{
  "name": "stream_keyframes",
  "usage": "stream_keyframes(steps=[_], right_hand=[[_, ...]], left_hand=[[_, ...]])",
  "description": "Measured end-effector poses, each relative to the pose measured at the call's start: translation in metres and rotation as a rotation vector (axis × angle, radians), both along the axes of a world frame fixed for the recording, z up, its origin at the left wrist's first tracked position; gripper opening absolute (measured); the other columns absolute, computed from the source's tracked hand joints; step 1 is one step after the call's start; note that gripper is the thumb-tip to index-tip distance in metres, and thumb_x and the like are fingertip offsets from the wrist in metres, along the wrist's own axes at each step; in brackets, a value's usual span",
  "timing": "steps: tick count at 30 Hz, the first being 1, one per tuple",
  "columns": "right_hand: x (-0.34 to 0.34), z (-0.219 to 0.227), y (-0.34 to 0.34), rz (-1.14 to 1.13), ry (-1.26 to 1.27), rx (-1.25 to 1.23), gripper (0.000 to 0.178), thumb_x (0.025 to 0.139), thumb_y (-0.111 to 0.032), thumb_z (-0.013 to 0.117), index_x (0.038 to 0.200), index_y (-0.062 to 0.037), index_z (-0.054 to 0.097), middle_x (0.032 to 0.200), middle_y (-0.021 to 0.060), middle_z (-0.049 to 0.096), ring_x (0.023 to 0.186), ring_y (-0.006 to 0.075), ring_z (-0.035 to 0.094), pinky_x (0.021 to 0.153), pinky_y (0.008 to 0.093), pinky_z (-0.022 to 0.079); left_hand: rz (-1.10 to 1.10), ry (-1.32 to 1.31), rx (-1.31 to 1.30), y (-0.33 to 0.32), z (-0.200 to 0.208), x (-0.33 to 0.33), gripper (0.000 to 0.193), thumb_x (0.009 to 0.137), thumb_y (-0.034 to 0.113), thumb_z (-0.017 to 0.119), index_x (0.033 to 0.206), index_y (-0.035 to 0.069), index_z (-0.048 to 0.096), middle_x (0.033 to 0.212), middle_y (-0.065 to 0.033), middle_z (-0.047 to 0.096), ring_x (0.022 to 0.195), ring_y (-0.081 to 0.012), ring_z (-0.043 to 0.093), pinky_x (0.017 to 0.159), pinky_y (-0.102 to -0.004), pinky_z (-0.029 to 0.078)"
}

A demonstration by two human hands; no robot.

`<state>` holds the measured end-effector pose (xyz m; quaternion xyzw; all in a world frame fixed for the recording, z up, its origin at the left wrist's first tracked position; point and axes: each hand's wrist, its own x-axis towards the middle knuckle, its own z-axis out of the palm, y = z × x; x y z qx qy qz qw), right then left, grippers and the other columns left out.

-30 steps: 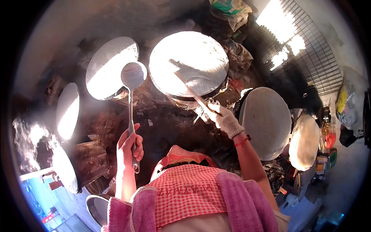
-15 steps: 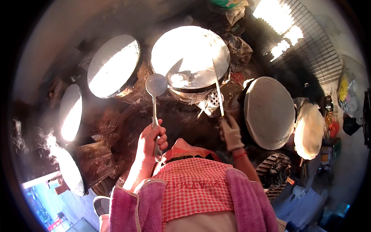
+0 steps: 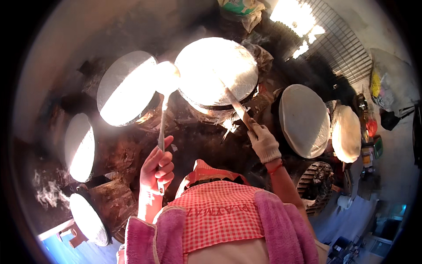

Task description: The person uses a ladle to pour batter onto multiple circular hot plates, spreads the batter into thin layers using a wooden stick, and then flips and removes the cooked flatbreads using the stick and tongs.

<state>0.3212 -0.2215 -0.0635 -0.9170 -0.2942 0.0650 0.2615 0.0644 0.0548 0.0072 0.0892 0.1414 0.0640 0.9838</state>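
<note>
My bare left hand (image 3: 157, 171) is closed round the handle of a ladle (image 3: 163, 121). The ladle's round bowl is raised between the left griddle and the centre one, bright with glare. In a pale knitted glove, my right hand (image 3: 264, 144) grips a long flat wooden spatula (image 3: 238, 108). It slants up and left over the centre griddle (image 3: 217, 70), where its far end fades into the bright white surface. Glare hides whether the blade touches it. That round surface looks coated with a thin white layer.
More round griddles (image 3: 127, 88) stand in an arc at left, with smoke near the lowest. At right are a griddle bearing a pale round sheet (image 3: 304, 121) and another pale round (image 3: 346, 134). A blackened ribbed bin (image 3: 315, 187) stands below them; a wire grid (image 3: 340, 44) is behind.
The ladle has moved left and its bowl has risen. My right hand has gone up with the spatula, which now tilts left across the centre griddle. The whole view has shifted a little.
</note>
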Motion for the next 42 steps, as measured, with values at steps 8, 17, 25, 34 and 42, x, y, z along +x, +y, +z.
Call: stream_keyframes(steps=[8,17,25,34,42], right_hand=[[-0.013,0.042,-0.024,-0.032,-0.015,-0.181,0.040,0.089,-0.021,0.067,0.128,-0.0127,0.062,0.097,0.0174,0.067,0.091,0.0378,0.065,0.077,0.0459,0.054],[-0.039,0.015,-0.169,-0.696,0.120,0.052,0.040,0.082,-0.025,0.075,0.114,-0.0030,0.063,0.104,0.0195,0.070,0.103,0.0375,0.067,0.087,0.0416,0.053],[0.053,-0.016,-0.180,-0.389,-0.151,-0.331,0.036,0.086,-0.026,0.070,0.119,-0.0176,0.060,0.109,0.0133,0.068,0.100,0.0375,0.067,0.083,0.0502,0.055],[0.103,0.045,-0.195,-0.241,-0.127,-0.229,0.020,0.089,-0.019,0.060,0.108,-0.0141,0.064,0.102,0.0127,0.070,0.097,0.0341,0.068,0.080,0.0474,0.055],[0.167,0.144,-0.191,-0.307,-0.185,-0.229,0.022,0.083,-0.015,0.062,0.103,-0.0079,0.068,0.097,0.0175,0.070,0.095,0.0394,0.066,0.084,0.0473,0.053]], left_hand=[[-0.035,0.168,-0.032,0.043,-0.018,-0.019,0.041,0.107,0.013,0.042,0.146,-0.001,0.040,0.076,0.0029,0.035,0.051,-0.0028,0.031,0.037,-0.0172,0.027],[-0.079,0.286,-0.040,0.018,-0.034,-0.035,0.047,0.109,0.017,0.039,0.151,-0.002,0.028,0.080,-0.0009,0.039,0.051,-0.0042,0.035,0.038,-0.0194,0.034],[0.031,0.122,-0.119,-0.043,-0.016,0.009,0.050,0.109,0.017,0.034,0.154,-0.002,0.021,0.081,-0.0017,0.035,0.053,-0.0081,0.032,0.039,-0.0219,0.034],[0.071,0.119,-0.220,-0.084,0.001,0.027,0.050,0.109,0.018,0.034,0.154,-0.001,0.023,0.080,-0.0017,0.036,0.053,-0.0097,0.033,0.040,-0.0245,0.033],[0.083,0.140,-0.119,-0.049,-0.005,0.050,0.049,0.109,0.016,0.033,0.153,-0.004,0.022,0.081,-0.0028,0.037,0.052,-0.0083,0.036,0.042,-0.0238,0.035]])
